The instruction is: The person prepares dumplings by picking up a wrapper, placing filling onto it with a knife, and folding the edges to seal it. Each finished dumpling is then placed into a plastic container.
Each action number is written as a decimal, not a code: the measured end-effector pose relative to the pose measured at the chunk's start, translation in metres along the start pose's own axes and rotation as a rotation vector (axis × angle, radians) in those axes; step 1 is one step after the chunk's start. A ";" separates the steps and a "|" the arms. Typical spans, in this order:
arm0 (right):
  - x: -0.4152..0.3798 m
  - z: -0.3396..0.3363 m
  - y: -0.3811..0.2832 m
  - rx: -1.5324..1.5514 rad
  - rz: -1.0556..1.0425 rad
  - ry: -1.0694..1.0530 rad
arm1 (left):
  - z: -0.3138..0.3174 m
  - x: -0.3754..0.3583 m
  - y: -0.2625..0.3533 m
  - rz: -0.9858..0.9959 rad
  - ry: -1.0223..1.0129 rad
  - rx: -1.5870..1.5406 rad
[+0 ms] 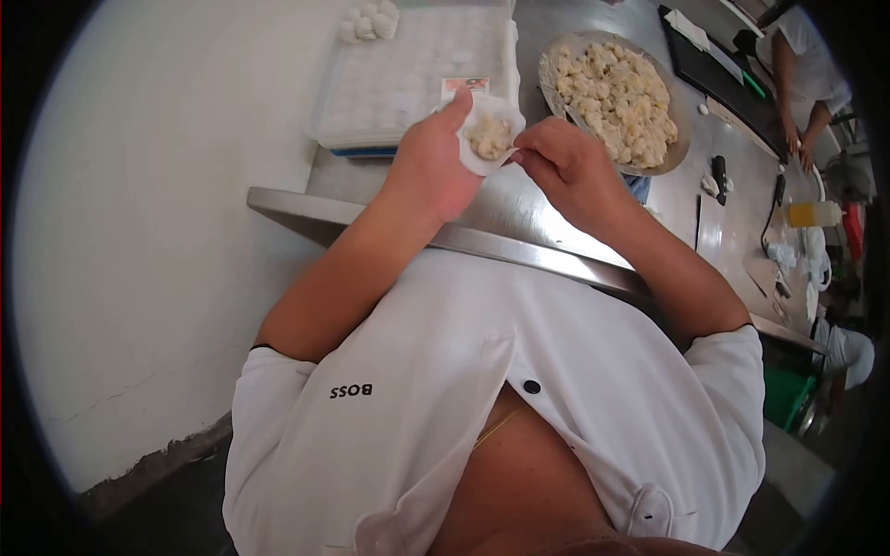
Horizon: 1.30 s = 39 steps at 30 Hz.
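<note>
A round white dumpling wrapper (471, 156) rests on the palm and fingers of my left hand (428, 167), its thumb along the upper edge. A lump of pale, chunky filling (489, 137) sits in the middle of the wrapper, which is still open and slightly cupped. The fingertips of my right hand (567, 167) are pinched together at the wrapper's right edge. Just beyond my right hand stands a wide metal bowl (684, 139) heaped with the same filling (616, 102).
Behind my left hand lies a white plastic tray (399, 83) with several finished dumplings (371, 20) in its far corner. Knives (711, 222), a black board (742, 102) and a squeeze bottle (814, 215) lie along the steel table (556, 243). Another person (807, 65) works at the far right.
</note>
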State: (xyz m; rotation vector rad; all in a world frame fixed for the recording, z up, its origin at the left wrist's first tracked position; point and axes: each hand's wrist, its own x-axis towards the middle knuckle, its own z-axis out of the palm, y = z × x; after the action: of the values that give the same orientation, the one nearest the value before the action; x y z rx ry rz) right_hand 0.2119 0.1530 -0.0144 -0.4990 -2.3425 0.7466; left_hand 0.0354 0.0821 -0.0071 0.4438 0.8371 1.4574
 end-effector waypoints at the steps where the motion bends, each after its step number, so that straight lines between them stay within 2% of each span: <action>1: -0.001 0.000 0.000 0.099 0.063 -0.029 | 0.002 -0.005 0.000 0.003 0.000 0.002; 3: -0.005 0.000 -0.001 0.125 0.123 -0.035 | 0.011 -0.017 0.000 -0.070 0.117 0.103; 5: -0.005 -0.003 -0.003 0.146 0.190 -0.033 | 0.008 -0.018 -0.008 -0.057 0.111 0.109; 7: -0.002 -0.008 -0.005 0.347 0.583 -0.140 | 0.005 -0.018 -0.016 -0.045 0.106 0.112; 11: -0.009 0.003 0.014 0.430 0.546 -0.153 | 0.004 -0.021 -0.019 -0.061 0.155 0.122; 13: -0.012 0.007 0.018 0.339 0.253 -0.092 | 0.005 -0.023 -0.020 -0.064 0.178 0.134; 15: -0.013 0.007 0.017 0.320 0.254 -0.104 | 0.007 -0.025 -0.020 -0.132 0.193 0.347; 17: -0.013 0.006 0.013 0.303 0.256 -0.119 | 0.011 -0.026 -0.021 -0.114 0.191 0.347; 19: -0.009 0.000 0.006 0.411 0.519 -0.172 | 0.011 -0.026 -0.021 -0.094 0.188 0.347; 23: -0.007 -0.002 0.008 0.533 0.525 -0.189 | 0.001 -0.022 -0.023 -0.136 0.153 0.325; 25: -0.008 -0.003 0.008 0.374 0.368 -0.172 | 0.003 -0.022 -0.022 -0.124 0.156 0.282; 26: -0.010 -0.001 0.011 0.373 0.370 -0.171 | 0.009 -0.023 -0.021 -0.095 0.196 0.346; 28: -0.014 0.004 0.017 0.287 0.169 -0.184 | 0.013 -0.023 -0.021 -0.068 0.230 0.409; 30: -0.013 0.001 0.011 0.263 0.253 -0.188 | 0.012 -0.022 -0.023 -0.135 0.169 0.562; 32: -0.010 -0.003 0.007 0.227 0.344 -0.188 | 0.014 -0.021 -0.021 -0.147 0.163 0.523; 34: -0.007 -0.007 0.007 0.418 0.498 -0.238 | 0.015 -0.019 -0.021 -0.163 0.150 0.488; 37: -0.007 -0.005 0.012 0.393 0.468 -0.229 | 0.013 -0.018 -0.023 -0.190 0.179 0.462; 39: -0.007 -0.008 0.014 0.347 0.449 -0.244 | 0.012 -0.017 -0.022 -0.129 0.223 0.390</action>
State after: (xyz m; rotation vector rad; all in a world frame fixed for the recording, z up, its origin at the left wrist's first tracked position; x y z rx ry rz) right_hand 0.2241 0.1629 -0.0209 -0.8257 -2.2654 1.4644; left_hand 0.0610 0.0657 -0.0113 0.5118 1.3157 1.2384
